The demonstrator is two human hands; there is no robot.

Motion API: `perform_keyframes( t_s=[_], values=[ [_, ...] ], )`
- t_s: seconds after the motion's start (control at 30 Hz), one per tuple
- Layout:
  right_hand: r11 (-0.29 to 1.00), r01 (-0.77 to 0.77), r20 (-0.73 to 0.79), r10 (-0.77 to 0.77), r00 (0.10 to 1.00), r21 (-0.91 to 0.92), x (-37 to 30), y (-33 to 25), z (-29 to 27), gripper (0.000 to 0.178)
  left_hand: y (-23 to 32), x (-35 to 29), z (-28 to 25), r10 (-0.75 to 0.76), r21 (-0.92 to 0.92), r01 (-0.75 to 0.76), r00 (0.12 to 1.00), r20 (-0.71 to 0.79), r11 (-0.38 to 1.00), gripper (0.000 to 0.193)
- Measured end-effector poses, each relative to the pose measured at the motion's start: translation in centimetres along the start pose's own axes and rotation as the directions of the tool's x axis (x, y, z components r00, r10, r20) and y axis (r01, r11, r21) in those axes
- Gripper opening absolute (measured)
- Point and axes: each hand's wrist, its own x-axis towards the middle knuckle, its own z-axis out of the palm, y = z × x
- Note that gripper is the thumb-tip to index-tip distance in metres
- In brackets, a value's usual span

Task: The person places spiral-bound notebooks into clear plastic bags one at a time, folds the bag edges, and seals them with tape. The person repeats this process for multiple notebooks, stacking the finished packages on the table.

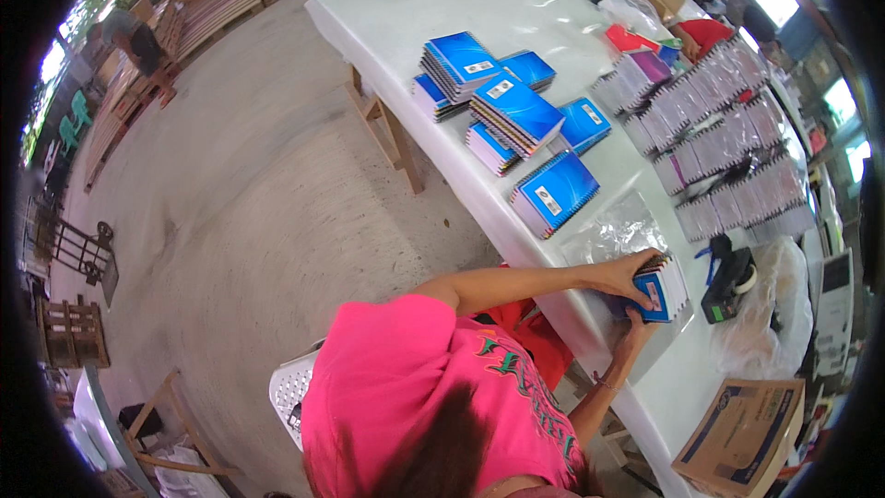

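Note:
A small stack of spiral notebooks with a blue cover [658, 299] stands at the table's near edge, gripped between both hands. My left hand [629, 275] wraps over its far side, thumb on the cover. From the near side, my right hand [634, 334] closes on the lower edge; some of its fingers are hidden. Clear plastic [622, 226] lies flat just beyond the hands. Farther left along the white table [406, 37], several piles of blue spiral notebooks [518, 113] sit, some crossed over others. The closest blue pile [557, 192] is next to the plastic.
Right of my hands are a black tape dispenser [728, 284] and crumpled clear plastic [770, 314]. Rows of plastic-wrapped notebooks [719, 152] line the table's far side. A cardboard box [742, 433] stands at the near right. Another person in red [705, 34] is across the table.

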Motion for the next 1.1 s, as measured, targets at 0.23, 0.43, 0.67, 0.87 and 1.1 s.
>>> perform_keyframes(
  t_s=[0.23, 0.43, 0.67, 0.87, 1.1],
  values=[
    [0.998, -0.024, 0.008, 0.024, 1.000, 0.058, 0.9, -0.1, -0.7, 0.070, -0.4, -0.4, -0.6, 0.052, 0.028, -0.052, 0.999, -0.005, 0.998, 0.105],
    [0.966, 0.007, -0.037, 0.002, 0.999, 0.259, 1.1, 1.0, -0.4, 0.065, -0.8, -0.5, -0.2, 0.125, 0.035, -0.124, 0.992, -0.025, 0.992, 0.105],
    [0.972, -0.014, 0.009, 0.012, 1.000, 0.234, 1.0, 1.2, -0.4, 0.068, -1.3, -1.1, -0.4, 0.107, 0.015, -0.106, 0.994, -0.036, 0.994, 0.106],
    [0.985, 0.096, 0.063, -0.106, 0.992, 0.142, 1.3, 0.6, -1.1, 0.070, 0.0, -0.7, -0.3, 0.161, 0.055, -0.160, 0.987, -0.026, 0.986, 0.106],
    [0.981, -0.171, 0.120, 0.160, 0.980, 0.091, 0.9, 1.4, -1.3, 0.062, -1.2, -1.6, -1.2, -0.008, -0.018, 0.009, 0.998, 0.069, 1.000, 0.112]
  ],
)
